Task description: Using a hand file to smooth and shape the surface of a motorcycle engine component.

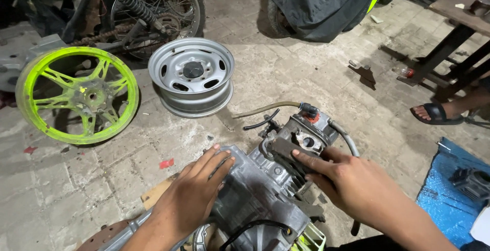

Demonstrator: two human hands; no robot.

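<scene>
Motorcycle engine point(265, 189) resting on the paved floor point(286, 72) at lower centre. Left hand point(191, 195) lies flat, fingers spread, on the crankcase cover, gripping nothing. Right hand point(352, 182) presses a dark flat piece point(286, 151) against the cylinder (fingers extended over it). Behind: grey steel rim point(191, 76), neon-green wheel point(76, 95).

Engine point(270, 189) under both hands, two wheels — rim point(191, 76) rightmost — behind-left

Grimy grey motorcycle engine point(260, 189) I'm working on, lying on the paved floor point(316, 72), finned cylinder tilted up, dark flat pad point(288, 155) pressed against it
</scene>
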